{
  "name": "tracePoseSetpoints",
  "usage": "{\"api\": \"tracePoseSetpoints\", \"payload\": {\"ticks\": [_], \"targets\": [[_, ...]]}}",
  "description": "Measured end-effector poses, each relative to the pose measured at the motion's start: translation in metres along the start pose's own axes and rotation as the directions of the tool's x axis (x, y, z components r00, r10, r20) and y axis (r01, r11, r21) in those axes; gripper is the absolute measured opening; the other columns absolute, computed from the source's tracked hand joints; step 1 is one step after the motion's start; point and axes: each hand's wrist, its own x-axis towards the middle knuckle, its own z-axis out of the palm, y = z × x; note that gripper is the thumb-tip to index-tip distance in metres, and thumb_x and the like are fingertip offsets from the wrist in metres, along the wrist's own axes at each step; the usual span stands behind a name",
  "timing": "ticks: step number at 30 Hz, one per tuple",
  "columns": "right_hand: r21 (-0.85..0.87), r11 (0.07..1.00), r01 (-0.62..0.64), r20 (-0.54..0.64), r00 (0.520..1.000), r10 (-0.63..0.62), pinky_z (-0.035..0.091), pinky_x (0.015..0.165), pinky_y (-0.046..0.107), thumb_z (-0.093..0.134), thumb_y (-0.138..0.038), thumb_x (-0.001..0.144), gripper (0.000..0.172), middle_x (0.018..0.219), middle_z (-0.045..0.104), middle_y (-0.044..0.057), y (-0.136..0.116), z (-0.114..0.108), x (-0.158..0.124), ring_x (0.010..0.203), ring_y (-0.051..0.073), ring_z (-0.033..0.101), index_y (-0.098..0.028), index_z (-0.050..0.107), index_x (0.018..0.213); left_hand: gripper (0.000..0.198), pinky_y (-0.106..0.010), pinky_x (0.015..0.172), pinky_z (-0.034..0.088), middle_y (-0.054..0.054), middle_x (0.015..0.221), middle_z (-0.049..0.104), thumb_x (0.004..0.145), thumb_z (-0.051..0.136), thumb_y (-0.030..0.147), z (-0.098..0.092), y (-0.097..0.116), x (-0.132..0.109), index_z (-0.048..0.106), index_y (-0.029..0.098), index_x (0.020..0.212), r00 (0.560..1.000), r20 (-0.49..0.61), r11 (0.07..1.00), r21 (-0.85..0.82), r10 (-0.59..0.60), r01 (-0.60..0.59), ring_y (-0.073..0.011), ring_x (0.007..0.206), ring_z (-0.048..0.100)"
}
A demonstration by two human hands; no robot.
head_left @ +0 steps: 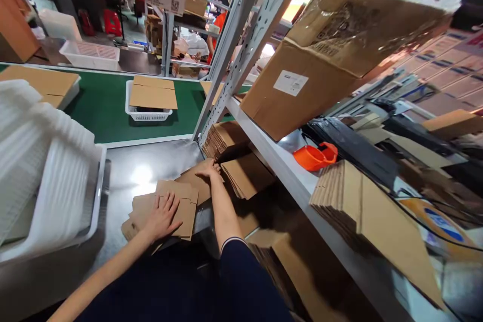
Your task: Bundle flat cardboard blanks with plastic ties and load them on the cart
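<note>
My left hand (163,216) lies flat with fingers spread on a small stack of flat cardboard blanks (184,204) on the steel worktop (143,171). My right hand (208,167) reaches further in, fingers curled over the edge of a cardboard blank (198,183) under the shelf, next to a standing stack of folded blanks (222,138). More loose blanks (247,175) lie just right of that hand.
A white bin of foam sheets (41,171) stands at the left. A green conveyor (101,110) carries a white basket with cardboard (151,100). The grey shelf (279,161) holds a big carton (332,60), an orange tape dispenser (315,156) and cardboard stacks (362,211).
</note>
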Motion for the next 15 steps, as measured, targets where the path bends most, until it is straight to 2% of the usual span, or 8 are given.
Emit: {"api": "tracePoseSetpoints", "payload": {"ticks": [2, 3, 4, 6, 8, 10, 12, 15], "targets": [[-0.003, 1.000, -0.008, -0.001, 1.000, 0.008, 0.029, 0.125, 0.046, 0.093, -0.052, 0.073, 0.142, 0.167, 0.028, 0.038, -0.003, 0.001, 0.005, 0.159, 0.041, 0.030, 0.000, 0.007, 0.173, 0.075, -0.071, 0.134, 0.014, -0.017, 0.179, 0.026, 0.106, 0.050, 0.060, -0.004, 0.012, -0.001, 0.048, 0.020, 0.169, 0.997, 0.018, 0.996, -0.029, 0.080, -0.079, -0.0432, 0.168, 0.021], [-0.003, 1.000, -0.010, 0.007, 1.000, 0.010, 0.028, 0.127, 0.046, 0.096, -0.051, 0.070, 0.145, 0.168, 0.027, 0.037, -0.005, 0.003, 0.007, 0.159, 0.043, 0.030, -0.001, 0.006, 0.174, 0.075, -0.071, 0.135, 0.015, -0.016, 0.179, 0.027, 0.105, 0.051, 0.061, -0.004, 0.021, 0.000, 0.048, 0.023, 0.169, 0.984, 0.042, 0.984, -0.058, 0.172, -0.169, -0.0427, 0.168, 0.021], [-0.006, 1.000, -0.004, 0.016, 1.000, 0.005, 0.027, 0.128, 0.046, 0.098, -0.049, 0.068, 0.148, 0.168, 0.026, 0.036, -0.007, 0.004, 0.008, 0.159, 0.043, 0.030, -0.003, 0.006, 0.175, 0.076, -0.069, 0.136, 0.016, -0.015, 0.179, 0.029, 0.104, 0.054, 0.062, -0.002, 0.032, 0.002, 0.047, 0.025, 0.170, 0.953, 0.075, 0.954, -0.092, 0.293, -0.286, -0.0416, 0.168, 0.022], [-0.023, 0.999, 0.037, 0.012, 0.999, -0.037, 0.029, 0.128, 0.046, 0.099, -0.046, 0.067, 0.147, 0.169, 0.027, 0.034, -0.013, 0.007, 0.006, 0.158, 0.044, 0.034, -0.007, 0.009, 0.176, 0.073, -0.064, 0.137, 0.021, -0.013, 0.175, 0.038, 0.102, 0.060, 0.057, 0.011, 0.053, 0.007, 0.049, 0.029, 0.169, 0.852, 0.148, 0.864, -0.132, 0.502, -0.486, -0.0366, 0.167, 0.029], [-0.060, 0.990, 0.129, -0.032, 0.991, -0.131, 0.031, 0.127, 0.046, 0.098, -0.045, 0.068, 0.143, 0.168, 0.032, 0.032, -0.018, 0.010, -0.002, 0.157, 0.042, 0.037, -0.009, 0.011, 0.176, 0.058, -0.058, 0.138, 0.027, -0.012, 0.166, 0.053, 0.105, 0.057, 0.040, 0.033, 0.070, 0.012, 0.059, 0.031, 0.162, 0.797, 0.225, 0.826, -0.092, 0.561, -0.556, -0.0307, 0.162, 0.040], [-0.097, 0.971, 0.219, -0.051, 0.973, -0.225, 0.032, 0.127, 0.048, 0.097, -0.047, 0.069, 0.141, 0.166, 0.037, 0.032, -0.021, 0.013, -0.015, 0.155, 0.043, 0.040, -0.009, 0.013, 0.175, 0.050, -0.057, 0.139, 0.028, -0.011, 0.152, 0.067, 0.103, 0.054, 0.025, 0.057, 0.075, 0.015, 0.073, 0.030, 0.149, 0.828, 0.282, 0.862, 0.002, 0.485, -0.507, -0.0310, 0.157, 0.048], [-0.093, 0.956, 0.279, -0.007, 0.960, -0.281, 0.034, 0.126, 0.049, 0.095, -0.050, 0.071, 0.140, 0.164, 0.042, 0.032, -0.023, 0.017, -0.029, 0.153, 0.044, 0.044, -0.008, 0.011, 0.175, 0.048, -0.060, 0.142, 0.019, -0.012, 0.140, 0.076, 0.094, 0.061, 0.021, 0.075, 0.069, 0.016, 0.082, 0.029, 0.137, 0.870, 0.277, 0.897, 0.059, 0.407, -0.438, -0.0378, 0.157, 0.048], [-0.051, 0.953, 0.297, 0.044, 0.954, -0.295, 0.041, 0.121, 0.050, 0.090, -0.052, 0.078, 0.136, 0.162, 0.047, 0.031, -0.025, 0.021, -0.045, 0.149, 0.044, 0.052, -0.009, 0.006, 0.176, 0.051, -0.065, 0.141, 0.002, -0.012, 0.130, 0.080, 0.083, 0.067, 0.018, 0.083, 0.049, 0.013, 0.086, 0.033, 0.128, 0.889, 0.244, 0.915, 0.023, 0.387, -0.404, -0.0460, 0.158, 0.043]]}}
